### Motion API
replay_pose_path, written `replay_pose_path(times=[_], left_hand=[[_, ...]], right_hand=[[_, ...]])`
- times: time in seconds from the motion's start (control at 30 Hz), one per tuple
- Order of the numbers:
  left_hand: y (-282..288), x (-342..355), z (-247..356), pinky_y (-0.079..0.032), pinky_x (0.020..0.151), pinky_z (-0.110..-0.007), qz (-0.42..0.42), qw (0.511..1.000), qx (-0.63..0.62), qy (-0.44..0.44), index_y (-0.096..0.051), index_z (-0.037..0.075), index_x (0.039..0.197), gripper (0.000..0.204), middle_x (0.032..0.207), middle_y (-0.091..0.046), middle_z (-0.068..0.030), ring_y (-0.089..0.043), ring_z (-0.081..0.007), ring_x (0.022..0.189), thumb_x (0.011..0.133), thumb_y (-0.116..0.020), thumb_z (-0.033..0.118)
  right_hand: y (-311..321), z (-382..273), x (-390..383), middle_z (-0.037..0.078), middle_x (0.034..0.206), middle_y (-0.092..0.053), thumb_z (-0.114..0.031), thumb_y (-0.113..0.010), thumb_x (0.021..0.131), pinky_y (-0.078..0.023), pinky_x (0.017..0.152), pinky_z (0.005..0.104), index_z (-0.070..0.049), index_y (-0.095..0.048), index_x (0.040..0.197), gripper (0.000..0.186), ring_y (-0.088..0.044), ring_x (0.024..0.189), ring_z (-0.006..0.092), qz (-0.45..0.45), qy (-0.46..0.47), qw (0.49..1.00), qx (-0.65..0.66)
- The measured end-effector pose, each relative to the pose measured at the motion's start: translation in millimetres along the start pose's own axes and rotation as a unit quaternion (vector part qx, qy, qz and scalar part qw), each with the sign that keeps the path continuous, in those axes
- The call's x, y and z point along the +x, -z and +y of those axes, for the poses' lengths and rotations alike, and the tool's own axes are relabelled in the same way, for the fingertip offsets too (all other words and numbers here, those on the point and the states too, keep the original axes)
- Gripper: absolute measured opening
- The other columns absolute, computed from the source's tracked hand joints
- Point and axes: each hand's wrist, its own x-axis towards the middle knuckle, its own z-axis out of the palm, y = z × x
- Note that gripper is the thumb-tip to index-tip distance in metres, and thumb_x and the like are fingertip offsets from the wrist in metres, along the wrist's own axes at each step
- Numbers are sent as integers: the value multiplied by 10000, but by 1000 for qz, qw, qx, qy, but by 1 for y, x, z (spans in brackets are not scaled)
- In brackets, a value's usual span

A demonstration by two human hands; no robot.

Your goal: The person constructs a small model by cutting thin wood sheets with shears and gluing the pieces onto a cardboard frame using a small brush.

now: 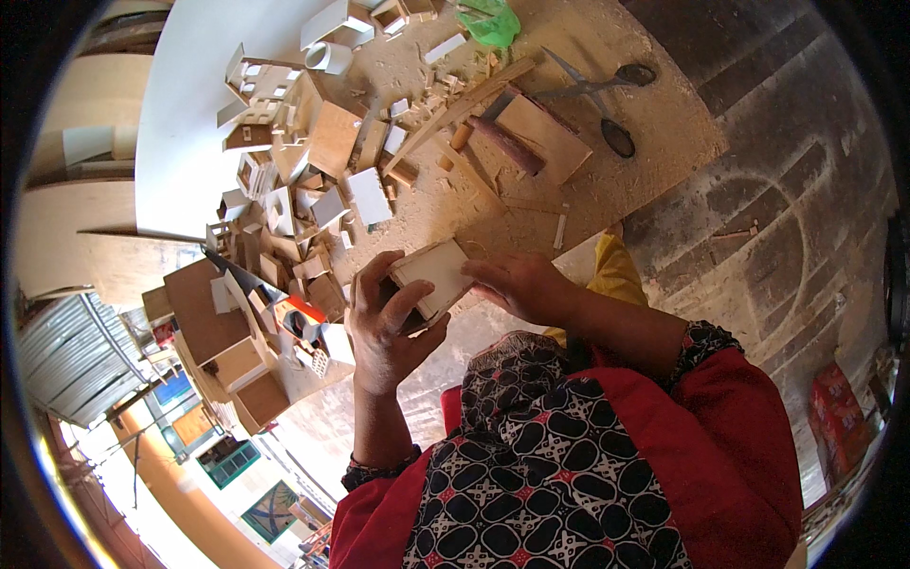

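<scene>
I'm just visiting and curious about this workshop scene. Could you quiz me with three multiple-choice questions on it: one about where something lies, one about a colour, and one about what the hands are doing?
1. Where do the scissors lie?
A. Far side of the sawdust-covered board, upper right
B. In the person's lap
C. On the white sheet

2. What colour is the crumpled plastic bag at the top?
A. Blue
B. Green
C. Black

3. How is the small pale wooden block held?
A. Lying untouched on the floor
B. Pinched by one hand only
C. Between both hands

Answers:
1. A: the scissors rest open on the board, beyond the wooden offcuts.
2. B: the bag is bright green.
3. C: the left hand has its grip around the block's near end, and the right hand rests its fingers against the other side.
</scene>
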Motion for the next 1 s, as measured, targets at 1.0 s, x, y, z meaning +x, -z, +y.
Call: replay_pose_path(times=[1.0], left_hand=[[1, 2, 1, -505, 763, -417, 5, 1000, 28, -8, -589, 182, 950, 497, 1186, -526, -126, -554, -321, 1018, 504, -801, 123]], right_hand=[[-4, 4, -4, 68, 864, -656, -117, -717, 757, -520, 628, 349, -89, -651, 1019, 272, -634, 767, 235, 2, 33, 999, -25]])
